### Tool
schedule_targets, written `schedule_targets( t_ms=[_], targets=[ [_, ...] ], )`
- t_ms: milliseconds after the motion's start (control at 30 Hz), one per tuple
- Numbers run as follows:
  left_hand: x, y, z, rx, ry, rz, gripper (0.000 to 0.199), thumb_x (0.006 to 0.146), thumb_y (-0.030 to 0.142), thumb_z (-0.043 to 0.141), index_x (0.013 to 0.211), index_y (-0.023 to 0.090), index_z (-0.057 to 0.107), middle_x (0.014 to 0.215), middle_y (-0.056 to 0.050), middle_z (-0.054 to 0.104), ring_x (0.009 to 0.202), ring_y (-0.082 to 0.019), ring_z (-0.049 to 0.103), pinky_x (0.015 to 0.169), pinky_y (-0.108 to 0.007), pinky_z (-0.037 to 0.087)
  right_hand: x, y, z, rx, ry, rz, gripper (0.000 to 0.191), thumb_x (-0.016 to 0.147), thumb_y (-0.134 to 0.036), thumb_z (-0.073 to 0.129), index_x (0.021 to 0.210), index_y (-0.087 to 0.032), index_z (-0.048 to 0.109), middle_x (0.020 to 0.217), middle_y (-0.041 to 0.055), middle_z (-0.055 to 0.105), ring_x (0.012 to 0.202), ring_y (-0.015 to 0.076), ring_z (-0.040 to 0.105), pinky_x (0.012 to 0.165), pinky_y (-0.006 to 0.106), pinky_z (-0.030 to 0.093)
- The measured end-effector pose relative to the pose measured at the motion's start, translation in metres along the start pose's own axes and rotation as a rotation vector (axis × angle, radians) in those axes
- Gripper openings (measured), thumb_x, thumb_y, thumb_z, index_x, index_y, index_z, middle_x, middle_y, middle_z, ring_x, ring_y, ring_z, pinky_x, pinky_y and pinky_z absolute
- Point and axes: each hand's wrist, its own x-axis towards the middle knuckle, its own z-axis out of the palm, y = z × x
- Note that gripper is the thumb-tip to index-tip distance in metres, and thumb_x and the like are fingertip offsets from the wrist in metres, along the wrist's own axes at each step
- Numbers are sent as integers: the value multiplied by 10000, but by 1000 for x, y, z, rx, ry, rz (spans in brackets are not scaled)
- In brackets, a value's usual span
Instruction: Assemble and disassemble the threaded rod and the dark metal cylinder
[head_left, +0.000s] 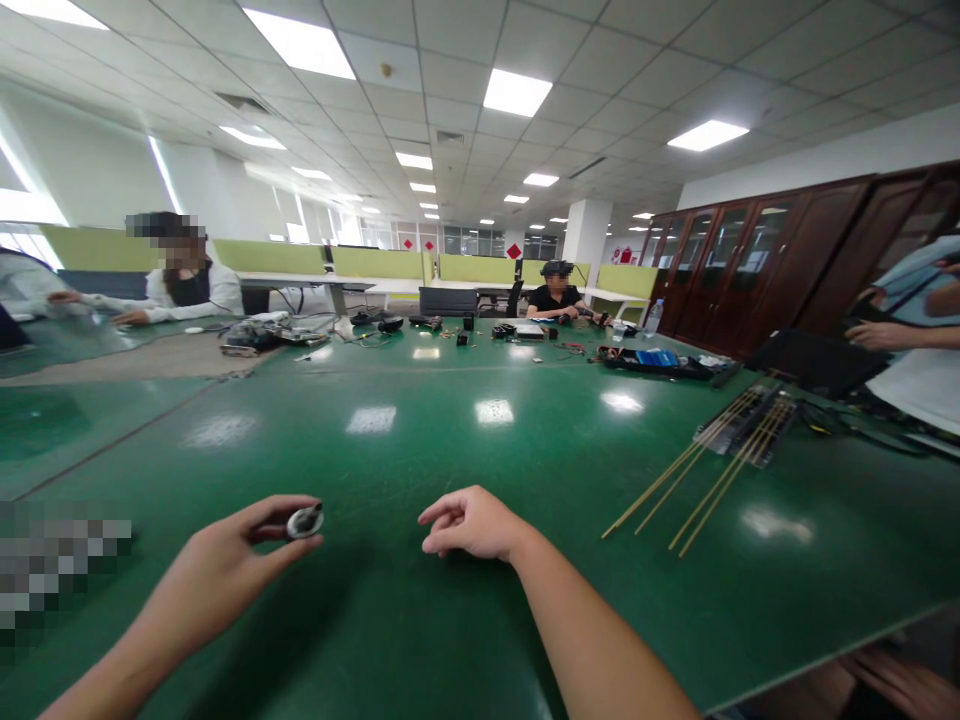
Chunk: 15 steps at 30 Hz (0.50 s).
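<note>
Between the thumb and fingers of my left hand [244, 545] is a small round object [305, 521] with a pale rim and a dark centre, held above the green table [420, 630]. My right hand [472, 525] is to the right of it, apart from the round object, over the same table. Its fingers point left and are loosely curled, with a gap between thumb and index finger and nothing visible between them.
Thin yellowish rods [682, 485] lie on dark plates at the right. A black tray [660, 368] with blue items is farther back. Electronics [259, 332] lie at the far left. Several people are around the table, one standing at the right edge.
</note>
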Motion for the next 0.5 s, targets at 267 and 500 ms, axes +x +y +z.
schedule_targets(
  t_ms=[267,500],
  targets=[
    [51,20,102,-125,-170,284,364,889,397,591,1201,217,645,1093,-93,679,970,-241,648,877,-376,531,-1,0,-7,-572,496,-233,693,680,-245,796,1322,-241,533,1132,57,626,880,166,603,833,327,483],
    [38,1,111,-167,-164,252,416,830,334,672,1227,237,592,1087,-62,676,973,-230,645,892,-362,519,6,4,-3,-618,413,-267,622,710,-227,777,1286,-251,542,1100,40,614,870,165,580,791,315,473]
  ],
)
